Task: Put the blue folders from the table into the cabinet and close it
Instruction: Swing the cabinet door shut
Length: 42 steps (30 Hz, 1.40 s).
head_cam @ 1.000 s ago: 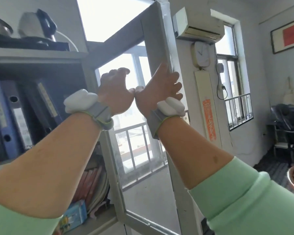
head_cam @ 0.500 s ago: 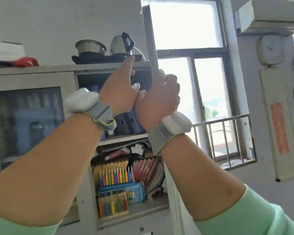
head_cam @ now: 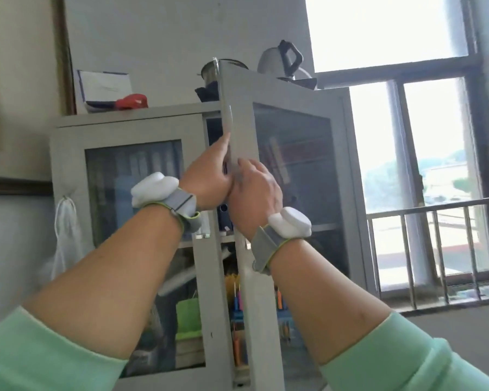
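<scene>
Both hands (head_cam: 229, 182) on upright door edge (head_cam: 228, 131)

The grey metal cabinet (head_cam: 124, 119) has two glass-paned doors. Its left door (head_cam: 130, 193) is shut; its right door (head_cam: 291, 176) stands slightly ajar, its free edge out from the left door's edge. In that gap a dark blue folder (head_cam: 224, 218) stands upright on the cabinet's upper shelf. Further folder spines show dimly behind the left door's glass.
</scene>
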{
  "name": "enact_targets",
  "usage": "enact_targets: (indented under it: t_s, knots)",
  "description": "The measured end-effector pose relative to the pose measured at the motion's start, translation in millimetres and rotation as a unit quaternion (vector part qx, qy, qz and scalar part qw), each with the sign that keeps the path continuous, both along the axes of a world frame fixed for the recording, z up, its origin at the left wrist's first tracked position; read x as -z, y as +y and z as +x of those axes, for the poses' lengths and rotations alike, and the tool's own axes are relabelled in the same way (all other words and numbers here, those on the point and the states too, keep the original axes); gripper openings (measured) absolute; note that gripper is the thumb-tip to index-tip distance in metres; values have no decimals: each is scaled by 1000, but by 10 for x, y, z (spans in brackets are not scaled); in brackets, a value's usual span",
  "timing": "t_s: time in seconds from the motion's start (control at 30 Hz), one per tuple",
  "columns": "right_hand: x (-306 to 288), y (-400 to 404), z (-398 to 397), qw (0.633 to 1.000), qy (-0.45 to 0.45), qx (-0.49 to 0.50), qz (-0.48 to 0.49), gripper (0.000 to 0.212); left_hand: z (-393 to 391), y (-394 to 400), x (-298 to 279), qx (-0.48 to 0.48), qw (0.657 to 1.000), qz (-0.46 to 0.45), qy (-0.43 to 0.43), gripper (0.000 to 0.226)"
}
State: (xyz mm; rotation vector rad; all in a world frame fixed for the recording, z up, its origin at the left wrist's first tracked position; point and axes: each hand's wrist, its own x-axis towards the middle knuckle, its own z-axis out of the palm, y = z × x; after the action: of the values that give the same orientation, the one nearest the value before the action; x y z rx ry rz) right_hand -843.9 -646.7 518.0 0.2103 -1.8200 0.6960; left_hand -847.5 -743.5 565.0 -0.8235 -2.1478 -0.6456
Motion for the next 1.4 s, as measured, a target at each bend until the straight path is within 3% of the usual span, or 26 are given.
enact_targets:
  t_s: [0.07,0.2,0.33,0.4,0.67,0.83,1.1,1.4]
  knots:
    - [43,-51,-271,1000,-9,-4,13,34,-301,-76,36,-12,1000,2,-12,80]
    - [133,-71,-747,997,-40,-11,66,27,-812,-154,135,-47,999,-15,-21,90]
    - [133,-42,-1139,984,-106,13,146,65,-1203,-133,223,-101,994,-27,1,89]
    - [123,-74,-1323,976,-116,34,182,73,-1418,-125,237,-124,992,-25,9,86]
    - [44,-126,-1765,965,-126,63,221,83,-1956,-113,263,-198,977,-55,52,69]
    - [25,-137,-1910,960,-117,84,241,81,-2151,-139,267,-210,966,-81,126,66]
    - [58,-89,-2028,939,-126,133,292,75,-2293,-126,215,-250,946,-140,153,68]
    - [87,-91,-2108,947,-112,121,275,75,-2384,-170,215,-240,946,-145,163,79]
